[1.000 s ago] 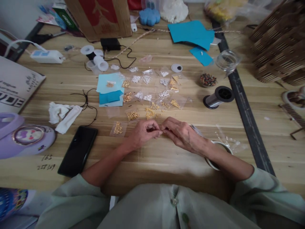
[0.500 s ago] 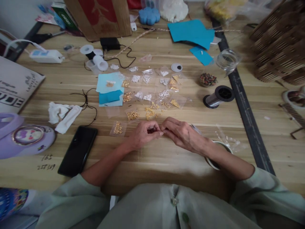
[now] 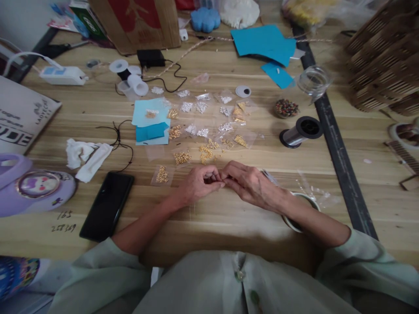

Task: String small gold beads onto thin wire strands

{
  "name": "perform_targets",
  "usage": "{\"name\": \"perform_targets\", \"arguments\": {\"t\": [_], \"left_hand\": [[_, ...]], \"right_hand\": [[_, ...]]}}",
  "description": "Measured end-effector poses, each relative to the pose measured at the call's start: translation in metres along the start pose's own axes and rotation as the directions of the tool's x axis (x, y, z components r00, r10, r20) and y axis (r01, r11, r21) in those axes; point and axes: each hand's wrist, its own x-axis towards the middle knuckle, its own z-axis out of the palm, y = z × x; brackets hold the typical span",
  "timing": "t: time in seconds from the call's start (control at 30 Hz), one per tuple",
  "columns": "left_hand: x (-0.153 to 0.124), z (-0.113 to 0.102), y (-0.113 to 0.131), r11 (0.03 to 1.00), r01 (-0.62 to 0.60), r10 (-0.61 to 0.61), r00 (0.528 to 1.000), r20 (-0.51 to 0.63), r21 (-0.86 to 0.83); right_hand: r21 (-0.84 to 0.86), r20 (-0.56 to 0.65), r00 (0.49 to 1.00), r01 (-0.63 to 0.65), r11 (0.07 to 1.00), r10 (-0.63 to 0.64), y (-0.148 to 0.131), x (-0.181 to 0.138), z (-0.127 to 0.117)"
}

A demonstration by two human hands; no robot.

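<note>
My left hand (image 3: 203,182) and my right hand (image 3: 244,179) meet fingertip to fingertip over the wooden table. Both are closed in a pinch. Thin pale thread (image 3: 190,210) hangs below my left hand, which appears to grip it. Whatever sits between the right fingertips is too small to make out. Just beyond the hands lie loose gold beads (image 3: 206,153) and a small bag of gold beads (image 3: 182,158). Another bag of gold pieces (image 3: 162,174) lies left of my left hand.
Several small bags of silver beads (image 3: 201,107) lie farther back. A spool of wire (image 3: 299,131), a dish of dark mixed beads (image 3: 286,108) and a roll of tape (image 3: 316,204) are at right. A phone (image 3: 107,206) and white cloth (image 3: 94,162) lie left.
</note>
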Motion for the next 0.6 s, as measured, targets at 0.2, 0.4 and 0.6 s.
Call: {"name": "perform_targets", "arguments": {"t": [0.2,0.4,0.6], "left_hand": [[-0.0001,0.0016,-0.0013,1.000,0.021,-0.021,1.000,-0.007,0.007],[-0.0033,0.0007,0.0023,0.995,0.088,-0.086,0.995,0.046,-0.039],[-0.0039,-0.0021,0.0048,0.984,0.166,-0.162,0.985,0.062,-0.065]], "right_hand": [[0.028,-0.019,1.000,-0.010,1.000,0.011,-0.0007,0.0000,0.0009],[0.023,-0.042,0.999,0.005,1.000,-0.004,0.0002,0.0007,0.0011],[0.058,-0.056,0.998,-0.002,0.998,0.005,0.0032,0.0018,0.0025]]}}
